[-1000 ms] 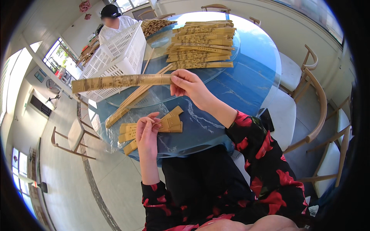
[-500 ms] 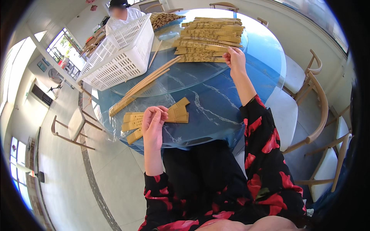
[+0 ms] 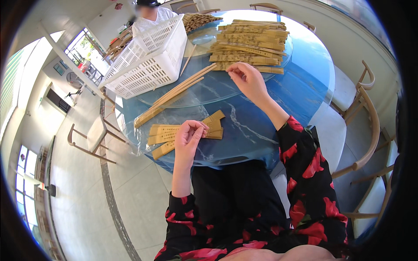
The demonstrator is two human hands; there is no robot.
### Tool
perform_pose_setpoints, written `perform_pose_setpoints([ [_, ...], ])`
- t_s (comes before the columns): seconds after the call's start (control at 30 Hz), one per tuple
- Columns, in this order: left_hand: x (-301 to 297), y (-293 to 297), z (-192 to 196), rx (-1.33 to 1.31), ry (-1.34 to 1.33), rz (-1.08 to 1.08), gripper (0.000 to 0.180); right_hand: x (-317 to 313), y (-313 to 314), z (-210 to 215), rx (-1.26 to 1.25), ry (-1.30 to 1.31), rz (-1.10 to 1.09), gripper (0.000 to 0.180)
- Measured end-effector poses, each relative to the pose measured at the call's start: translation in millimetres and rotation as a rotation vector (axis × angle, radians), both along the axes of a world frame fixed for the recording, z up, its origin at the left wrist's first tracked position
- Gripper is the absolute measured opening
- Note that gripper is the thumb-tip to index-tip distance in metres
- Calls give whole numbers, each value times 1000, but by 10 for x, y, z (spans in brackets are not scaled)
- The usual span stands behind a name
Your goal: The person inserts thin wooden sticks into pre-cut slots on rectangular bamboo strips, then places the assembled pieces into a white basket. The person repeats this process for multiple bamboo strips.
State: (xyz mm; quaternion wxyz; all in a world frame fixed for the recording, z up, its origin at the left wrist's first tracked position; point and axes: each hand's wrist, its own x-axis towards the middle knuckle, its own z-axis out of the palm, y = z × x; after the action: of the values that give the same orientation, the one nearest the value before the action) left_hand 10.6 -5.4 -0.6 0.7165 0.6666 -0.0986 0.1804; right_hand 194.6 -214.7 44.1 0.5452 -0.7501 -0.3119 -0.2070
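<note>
My left hand (image 3: 190,135) hovers at the near edge of the round blue table (image 3: 265,130), fingers curled together over a few short flat bamboo slips (image 3: 163,134) that lie fanned there. Farther out, my right hand (image 3: 246,79) is stretched to the near edge of a big pile of long bamboo slips (image 3: 250,43) on the glass turntable (image 3: 204,93). Its fingertips touch the nearest slip and nothing is in the hand. Both sleeves are black with red flowers.
A white slotted plastic basket (image 3: 148,56) stands tilted at the table's left. Several long thin bamboo sticks (image 3: 174,93) lie in front of it. A person in white (image 3: 150,13) sits across the table. Wooden chairs (image 3: 365,126) stand to the right and one (image 3: 89,139) to the left.
A second ago my right hand held a long bamboo slip over the table; it carried the slip out to the far pile and now rests empty at the pile's edge. The left hand barely moved.
</note>
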Motion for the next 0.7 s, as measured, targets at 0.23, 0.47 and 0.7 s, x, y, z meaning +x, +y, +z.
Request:
perform_pose_setpoints([
  [0.23, 11, -29, -75, 132, 3, 230, 7, -572, 347, -174, -493, -442, 607, 31],
  [0.47, 11, -37, -56, 194, -40, 391, 7, -507, 293, -160, -569, -190, 604, 25],
  [0.7, 13, 134, 80, 681, -93, 435, 17, -461, 298, -197, -489, -219, 648, 17],
])
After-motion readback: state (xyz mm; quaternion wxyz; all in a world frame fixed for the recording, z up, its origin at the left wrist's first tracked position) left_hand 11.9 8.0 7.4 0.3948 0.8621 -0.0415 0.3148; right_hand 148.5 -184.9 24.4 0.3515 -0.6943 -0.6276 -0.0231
